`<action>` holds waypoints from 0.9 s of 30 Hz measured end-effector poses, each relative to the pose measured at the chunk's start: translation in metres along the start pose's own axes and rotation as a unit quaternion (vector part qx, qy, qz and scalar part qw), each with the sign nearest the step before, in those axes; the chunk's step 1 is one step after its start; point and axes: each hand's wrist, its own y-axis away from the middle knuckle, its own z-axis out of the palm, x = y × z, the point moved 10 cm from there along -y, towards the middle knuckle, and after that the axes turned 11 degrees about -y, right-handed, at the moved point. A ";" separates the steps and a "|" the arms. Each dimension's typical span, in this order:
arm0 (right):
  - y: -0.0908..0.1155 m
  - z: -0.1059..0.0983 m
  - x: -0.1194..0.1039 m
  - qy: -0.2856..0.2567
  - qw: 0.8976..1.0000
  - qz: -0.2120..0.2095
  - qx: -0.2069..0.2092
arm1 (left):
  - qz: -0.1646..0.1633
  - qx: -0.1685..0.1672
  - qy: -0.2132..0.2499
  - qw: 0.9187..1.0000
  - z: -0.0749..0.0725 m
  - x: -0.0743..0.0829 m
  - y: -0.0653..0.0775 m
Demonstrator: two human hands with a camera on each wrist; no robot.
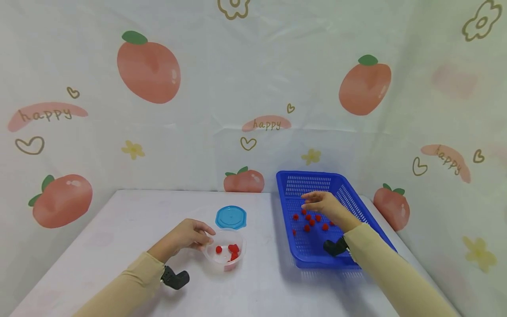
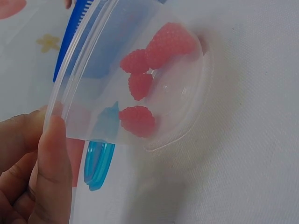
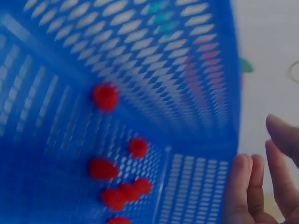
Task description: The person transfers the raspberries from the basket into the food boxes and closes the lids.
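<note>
Backdrop (image 1: pixel 269 66): white, red fruit prints (image 1: pixel 148 71) upper left and upper right
Lettering (image 1: pixel 267 124): "happy" at left, centre and right
Flowers (image 1: pixel 133 150): yellow, printed
Tabletop (image 1: pixel 259 246): white, lower half of the frame
Light: soft

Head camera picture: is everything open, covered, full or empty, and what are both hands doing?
Clear tub: open, partly filled
Blue lid: off, lying beyond the tub
Blue basket: uncovered, partly filled
Red berries: loose, some in tub, some in basket
Left hand: pinching the tub's rim
Right hand: above the basket, no berry seen in it
</note>
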 end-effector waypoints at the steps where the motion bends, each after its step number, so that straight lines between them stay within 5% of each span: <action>1: -0.002 0.000 0.003 0.009 1.000 0.005 -0.001 | 0.001 0.000 0.000 1.000 0.000 0.000 0.000; 11: -0.011 0.009 0.035 0.091 0.994 0.057 -0.004 | 0.004 0.001 -0.001 1.000 0.001 0.001 0.000; 22: -0.019 0.018 0.046 0.135 0.988 0.065 -0.030 | 0.000 0.002 0.000 1.000 0.000 0.001 0.000; 27: -0.021 0.030 0.048 0.138 0.986 0.055 -0.074 | -0.011 0.008 -0.005 1.000 0.000 -0.001 0.000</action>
